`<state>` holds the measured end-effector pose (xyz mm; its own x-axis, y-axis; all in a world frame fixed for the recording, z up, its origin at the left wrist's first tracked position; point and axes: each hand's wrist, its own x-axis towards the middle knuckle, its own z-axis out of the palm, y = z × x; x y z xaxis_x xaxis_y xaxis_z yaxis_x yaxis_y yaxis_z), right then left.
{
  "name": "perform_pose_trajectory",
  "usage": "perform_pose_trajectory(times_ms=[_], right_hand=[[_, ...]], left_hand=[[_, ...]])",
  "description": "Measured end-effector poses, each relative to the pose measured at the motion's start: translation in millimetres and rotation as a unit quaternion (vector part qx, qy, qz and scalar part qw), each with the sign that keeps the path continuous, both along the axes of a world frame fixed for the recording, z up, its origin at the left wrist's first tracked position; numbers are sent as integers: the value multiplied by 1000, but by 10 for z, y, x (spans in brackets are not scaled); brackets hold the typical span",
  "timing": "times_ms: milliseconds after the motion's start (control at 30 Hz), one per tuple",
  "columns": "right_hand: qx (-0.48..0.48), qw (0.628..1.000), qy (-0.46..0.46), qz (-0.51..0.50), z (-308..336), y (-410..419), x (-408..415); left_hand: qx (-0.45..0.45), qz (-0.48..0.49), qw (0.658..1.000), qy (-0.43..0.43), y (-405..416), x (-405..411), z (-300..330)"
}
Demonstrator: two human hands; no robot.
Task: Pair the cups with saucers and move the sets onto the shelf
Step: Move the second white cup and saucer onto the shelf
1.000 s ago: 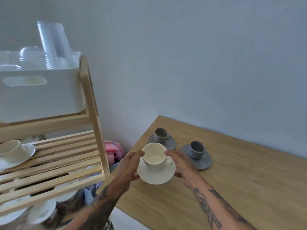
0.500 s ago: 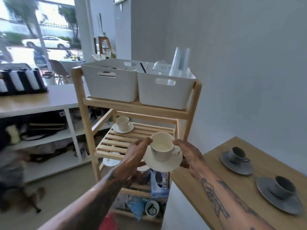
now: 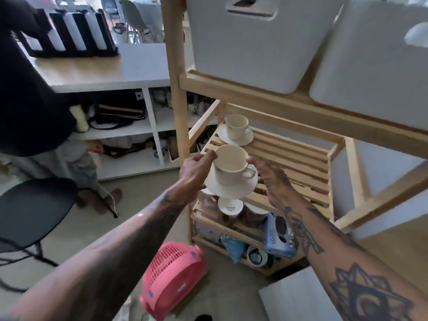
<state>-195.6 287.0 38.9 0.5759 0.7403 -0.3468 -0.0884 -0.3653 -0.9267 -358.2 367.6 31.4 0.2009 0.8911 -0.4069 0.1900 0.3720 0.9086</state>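
A cream cup (image 3: 230,165) stands on a white saucer (image 3: 231,189), and I hold the set in the air at the front edge of the wooden shelf's slatted middle level (image 3: 291,163). My left hand (image 3: 196,172) grips the saucer and cup from the left. My right hand (image 3: 269,179) holds them from the right, next to the cup's handle. Another cream cup on a saucer (image 3: 236,129) sits at the back left of the same level.
Two white bins (image 3: 254,40) fill the top level. Jars, lids and blue packets crowd the lower levels (image 3: 243,218). A pink fan (image 3: 173,276) lies on the floor below my arms. A black chair (image 3: 30,212) and a person's legs are at the left.
I have turned away from the table with the grey cups and carried the cream set toward the shelf, which now fills the view. Both hands keep their hold.
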Motion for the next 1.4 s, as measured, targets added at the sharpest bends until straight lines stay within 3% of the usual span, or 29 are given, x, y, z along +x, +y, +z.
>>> perform_pose_trajectory(times_ms=[367,833,967,1167,1267,1400], right_hand=[[-54,998,35,-14,-569,942,352],[-57,998,-10,-3,-721,954,448],[-19,1000,2,4,-460,631,547],[17,1000,-4,0,186,-379,671],[42,999,-3,24,451,-1120,742],[-32,997,-4,64,714,-2127,995]], left_hand=[[32,18,999,24,969,468,-679],[11,3,1000,21,956,498,-712],[100,37,993,44,657,573,-400],[125,-26,992,11,-263,861,313],[123,-97,988,-6,-918,1137,625],[125,-256,959,-6,-1844,1612,928]])
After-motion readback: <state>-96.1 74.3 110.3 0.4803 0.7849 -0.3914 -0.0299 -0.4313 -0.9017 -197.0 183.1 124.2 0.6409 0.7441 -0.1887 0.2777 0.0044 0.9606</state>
